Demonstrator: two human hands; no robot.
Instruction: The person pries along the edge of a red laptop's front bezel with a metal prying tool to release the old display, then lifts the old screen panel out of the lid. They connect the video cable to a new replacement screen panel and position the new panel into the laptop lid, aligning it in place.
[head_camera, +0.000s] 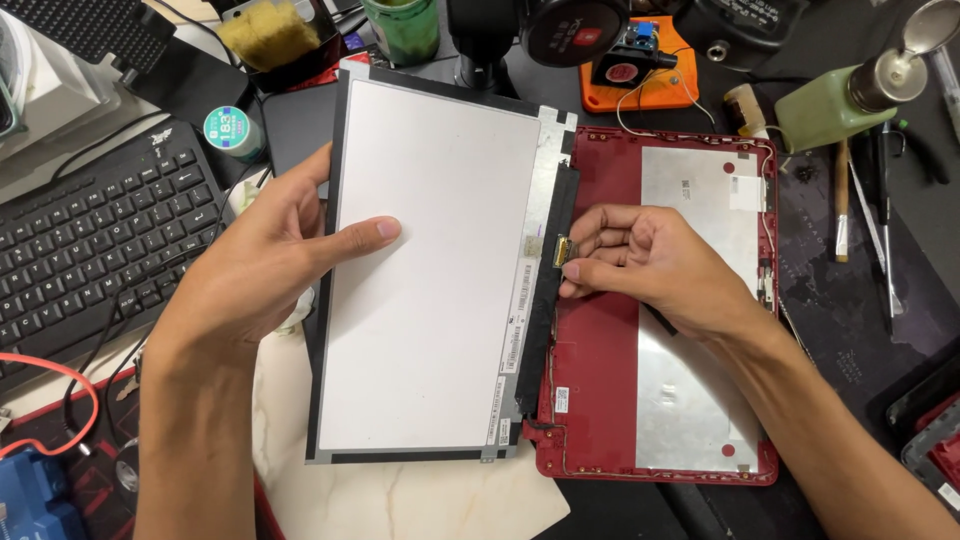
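Observation:
A laptop screen panel (430, 330) lies with its pale grey back up, tilted over the left side of a red laptop lid shell (600, 350). My left hand (260, 260) grips the panel's left edge, thumb laid across its back. My right hand (650, 265) rests on the red shell and pinches the small gold cable connector (562, 250) at the panel's black right-hand strip. Silver foil (690, 400) lines the inside of the shell.
A black keyboard (90, 250) sits at left, with an orange cable (60, 370) near the front. A green dispenser bottle (840, 100), brushes and thin tools (880, 220) lie at right. An orange tray (650, 80) and a green cup (400, 30) stand behind.

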